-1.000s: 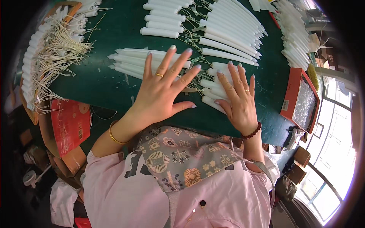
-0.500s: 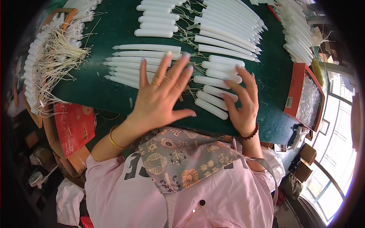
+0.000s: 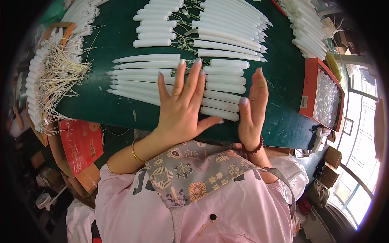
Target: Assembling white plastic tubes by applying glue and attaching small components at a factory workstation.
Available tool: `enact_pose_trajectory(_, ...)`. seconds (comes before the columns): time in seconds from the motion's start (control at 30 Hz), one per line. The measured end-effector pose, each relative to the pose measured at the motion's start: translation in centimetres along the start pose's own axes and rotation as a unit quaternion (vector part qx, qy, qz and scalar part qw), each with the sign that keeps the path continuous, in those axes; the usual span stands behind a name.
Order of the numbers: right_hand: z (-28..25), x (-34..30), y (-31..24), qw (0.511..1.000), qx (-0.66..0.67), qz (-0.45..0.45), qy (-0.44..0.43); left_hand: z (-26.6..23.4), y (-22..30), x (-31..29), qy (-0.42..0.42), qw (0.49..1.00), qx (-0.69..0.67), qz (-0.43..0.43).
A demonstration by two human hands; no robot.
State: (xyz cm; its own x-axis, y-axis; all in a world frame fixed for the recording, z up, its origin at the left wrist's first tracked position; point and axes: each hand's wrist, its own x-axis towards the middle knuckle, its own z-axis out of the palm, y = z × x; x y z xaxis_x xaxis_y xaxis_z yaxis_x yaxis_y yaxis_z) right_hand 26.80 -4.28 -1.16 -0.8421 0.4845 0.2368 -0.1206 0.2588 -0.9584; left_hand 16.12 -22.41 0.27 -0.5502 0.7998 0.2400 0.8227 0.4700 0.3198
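My left hand point(image 3: 178, 109) has its fingers spread over the inner ends of a row of long white candle-shaped sticks point(image 3: 137, 73) with pointed tips. Whether it presses on them I cannot tell. To their right lie several short white tubes point(image 3: 225, 88), side by side, partly hidden by my left fingers. My right hand point(image 3: 254, 109) is held upright, palm facing those tubes, fingers straight and thumb apart, close to their outer ends. It holds nothing. Thin wires point(image 3: 185, 42) join sticks and tubes in the farther rows, where tubes point(image 3: 154, 36) lie left and pointed sticks point(image 3: 231, 35) right.
On the green table point(image 3: 279, 89), an orange-red box point(image 3: 310, 87) of clear plastic pieces stands at right, beyond it a pile of white sticks point(image 3: 304, 28). At left is a wooden-framed tray point(image 3: 42, 137) of tubes with loose pale wires point(image 3: 60, 77). A glue gun point(image 3: 320, 137) hangs by the right edge.
My right fingers have straightened and come away from the short tubes, which now lie closer together and more evenly. My left hand stays spread. The whole view has shifted slightly.
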Motion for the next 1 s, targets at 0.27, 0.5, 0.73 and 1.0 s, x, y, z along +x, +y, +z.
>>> enact_pose_trajectory(0.27,-1.3,3.4,0.9,0.999,0.036,0.005,-0.03,0.9,0.3,1.9,-0.008,0.998,0.048,-0.04)
enact_pose_trajectory(0.5,0.1,1.3,-0.1,0.998,-0.007,0.043,-0.042,1.8,1.2,1.5,-0.011,0.998,0.032,-0.044)
enact_pose_trajectory(0.73,-4.0,7.5,-1.9,0.995,-0.093,-0.003,-0.02,-1.9,0.4,1.9,0.068,0.997,-0.028,-0.021)
enact_pose_trajectory(1.0,-11.0,34.9,5.7,0.954,-0.208,-0.121,0.179,0.2,-1.7,-3.0,0.292,0.946,-0.101,0.102)
